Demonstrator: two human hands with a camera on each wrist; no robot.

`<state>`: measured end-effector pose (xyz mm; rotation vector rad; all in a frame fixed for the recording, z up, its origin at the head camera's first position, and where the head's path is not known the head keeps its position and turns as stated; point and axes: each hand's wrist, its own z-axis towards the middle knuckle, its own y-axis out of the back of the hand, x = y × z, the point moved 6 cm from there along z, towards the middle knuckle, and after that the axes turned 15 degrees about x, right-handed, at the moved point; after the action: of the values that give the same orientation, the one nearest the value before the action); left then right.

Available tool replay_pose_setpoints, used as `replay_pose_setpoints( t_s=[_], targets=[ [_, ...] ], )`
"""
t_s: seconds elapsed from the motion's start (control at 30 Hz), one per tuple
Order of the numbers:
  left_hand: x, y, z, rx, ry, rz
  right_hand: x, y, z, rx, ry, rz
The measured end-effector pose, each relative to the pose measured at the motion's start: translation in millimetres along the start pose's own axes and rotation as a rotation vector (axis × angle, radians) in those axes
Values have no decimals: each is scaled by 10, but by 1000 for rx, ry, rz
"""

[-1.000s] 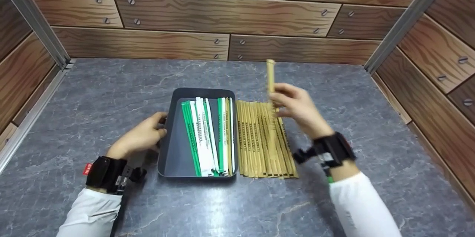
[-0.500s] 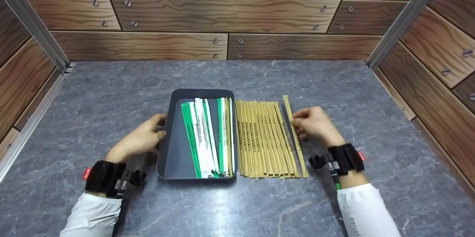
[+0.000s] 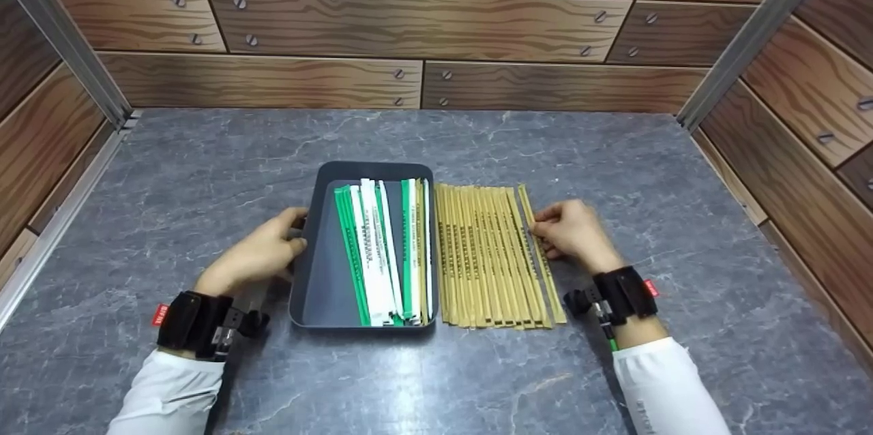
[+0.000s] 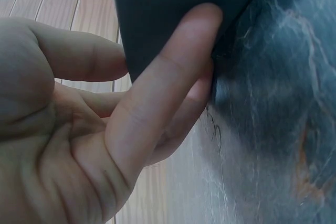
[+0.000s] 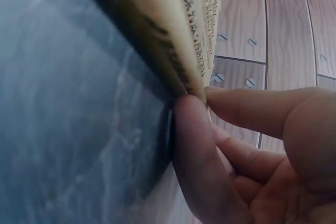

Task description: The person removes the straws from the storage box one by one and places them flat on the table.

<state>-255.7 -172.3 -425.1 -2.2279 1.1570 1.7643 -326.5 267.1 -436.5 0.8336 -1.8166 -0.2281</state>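
My right hand (image 3: 573, 234) pinches a narrow gold stick packet (image 3: 539, 251) between thumb and fingertips, at the right end of a row of similar gold packets (image 3: 477, 258). A thin gap parts it from the row. In the right wrist view, the thumb (image 5: 197, 150) presses against the gold packet's (image 5: 163, 19) printed side. My left hand (image 3: 262, 247) touches the outer left wall of a dark grey tray (image 3: 317, 271). In the left wrist view, the thumb (image 4: 152, 87) lies against the tray wall (image 4: 152, 14); some fingertips are hidden behind it.
Inside the tray, green packets (image 3: 351, 251), white packets (image 3: 375, 251) and a gold one lie lengthwise, mostly toward the right side. The tray's right wall is beside the gold row. Wood-patterned panels (image 3: 327, 26) enclose the grey marbled table (image 3: 477, 387).
My right hand has lowered the gold packet from above the row to its right end, then shifted it slightly left, closer to the row. The left hand stays at the tray.
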Motion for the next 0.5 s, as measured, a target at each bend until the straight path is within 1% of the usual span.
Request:
replay_pose_setpoints(
  t_s=[0.17,0.3,0.5],
  targets=[
    [-5,-12,-10,2,-10,-5,23,-13,-34,27,6,-39],
    [-6,-8,-9,-1,-9,-5,38,-28,-52,58,21,-48],
    [-8,2,4,-2,-12,4,41,-54,-59,60,29,-39]
  ],
)
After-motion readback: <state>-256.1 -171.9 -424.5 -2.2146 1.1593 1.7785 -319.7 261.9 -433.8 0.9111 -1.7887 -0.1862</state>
